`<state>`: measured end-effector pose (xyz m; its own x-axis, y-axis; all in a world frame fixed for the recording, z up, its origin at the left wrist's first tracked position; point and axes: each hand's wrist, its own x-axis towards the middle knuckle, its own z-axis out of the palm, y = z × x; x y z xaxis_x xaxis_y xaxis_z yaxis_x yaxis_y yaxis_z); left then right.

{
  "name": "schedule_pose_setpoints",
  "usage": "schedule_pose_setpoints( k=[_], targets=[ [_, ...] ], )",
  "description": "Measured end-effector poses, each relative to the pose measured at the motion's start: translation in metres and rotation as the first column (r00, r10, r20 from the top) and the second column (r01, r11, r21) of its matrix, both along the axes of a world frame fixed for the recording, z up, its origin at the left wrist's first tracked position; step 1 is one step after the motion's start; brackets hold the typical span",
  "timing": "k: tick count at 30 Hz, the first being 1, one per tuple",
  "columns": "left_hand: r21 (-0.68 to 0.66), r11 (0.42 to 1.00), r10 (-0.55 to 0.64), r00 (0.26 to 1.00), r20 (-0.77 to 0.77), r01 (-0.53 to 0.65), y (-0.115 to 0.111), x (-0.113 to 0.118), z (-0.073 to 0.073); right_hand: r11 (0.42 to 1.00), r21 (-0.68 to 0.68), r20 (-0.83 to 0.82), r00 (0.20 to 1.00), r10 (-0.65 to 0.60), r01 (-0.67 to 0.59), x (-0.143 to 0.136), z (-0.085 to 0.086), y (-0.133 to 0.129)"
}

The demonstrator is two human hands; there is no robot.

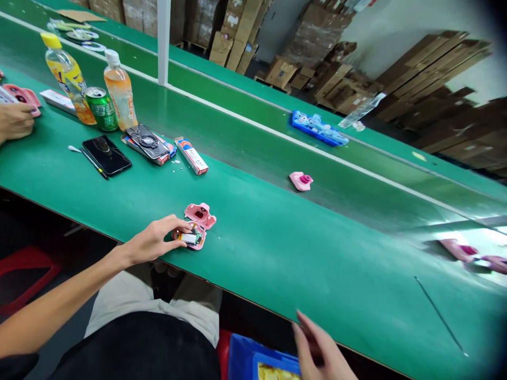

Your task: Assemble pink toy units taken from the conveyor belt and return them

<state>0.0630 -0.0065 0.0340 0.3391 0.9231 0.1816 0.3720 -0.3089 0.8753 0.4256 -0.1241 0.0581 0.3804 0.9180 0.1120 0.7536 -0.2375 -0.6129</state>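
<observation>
My left hand [158,240] is closed on a small white battery [187,238] with a yellow strip at its end, pinched between thumb and fingers. The battery lies over the opened pink plastic casing [201,214], where bits of green circuit board and thin wires show. The casing's two halves lie spread apart on the green table, near its front edge. My right hand [320,345] is off the table's front edge, beside a blue bin [247,353] with yellow pieces in it. Its thumb and fingers are apart and somewhat blurred, and I see nothing held.
A pink casing [301,181] lies on the green belt, and another pink unit [459,249] is at far right. A blue tray [317,128] sits beyond. Phones [106,155], small boxes [191,156], bottles [119,92] and a can [101,109] stand left. Another person's hand [16,121] holds a pink part.
</observation>
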Motion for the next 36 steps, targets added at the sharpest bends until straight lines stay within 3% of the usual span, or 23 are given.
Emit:
schedule_pose_setpoints(
  k=[1,2,3,4,6,8,14,17,22,26,31,36],
  targets=[
    [0.023,0.999,-0.036,0.999,-0.031,0.036,0.001,-0.001,0.000,0.992,0.039,0.000,0.992,0.123,-0.123,-0.022,0.003,0.019],
    [0.038,0.997,-0.066,0.996,-0.052,0.068,0.002,-0.001,0.001,0.926,0.126,0.034,0.935,0.354,-0.356,-0.047,0.006,0.039],
    [0.047,0.995,-0.090,0.994,-0.061,0.093,0.002,-0.001,0.001,0.797,0.166,0.085,0.814,0.575,-0.580,-0.071,0.010,0.058],
    [0.050,0.993,-0.107,0.992,-0.061,0.110,0.003,0.000,0.002,0.666,0.167,0.131,0.686,0.716,-0.727,-0.095,0.013,0.077],
    [0.042,0.993,-0.111,0.993,-0.045,0.113,0.003,0.003,0.003,0.474,0.109,0.201,0.486,0.851,-0.874,-0.130,0.018,0.105],
    [0.018,0.996,-0.087,0.996,-0.014,0.088,0.002,0.006,0.003,0.402,0.035,0.225,0.399,0.889,-0.915,-0.147,0.020,0.121],
    [-0.037,0.997,-0.065,0.991,0.113,0.069,0.000,0.015,0.005,0.324,0.029,0.178,0.323,0.929,-0.946,-0.134,0.022,0.134],
    [-0.017,0.998,-0.061,0.987,0.146,0.064,-0.001,0.011,0.003,0.348,0.066,0.098,0.353,0.930,-0.935,-0.132,0.022,0.140],
    [0.084,0.994,0.067,0.997,0.049,-0.071,-0.001,-0.005,-0.006,0.405,0.103,0.035,0.411,0.911,-0.908,-0.136,0.018,0.147],
    [0.088,0.984,0.153,0.988,-0.005,-0.152,0.002,0.002,-0.011,0.435,0.146,0.030,0.444,0.896,-0.888,-0.137,0.011,0.148],
    [0.075,0.966,0.244,0.967,0.068,-0.249,0.002,0.016,-0.014,0.436,0.122,0.134,0.450,0.883,-0.892,-0.133,0.002,0.141],
    [0.108,0.959,0.260,0.965,0.043,-0.263,-0.002,0.017,-0.016,0.392,0.019,0.255,0.383,0.888,-0.920,-0.127,-0.007,0.132]
  ],
)
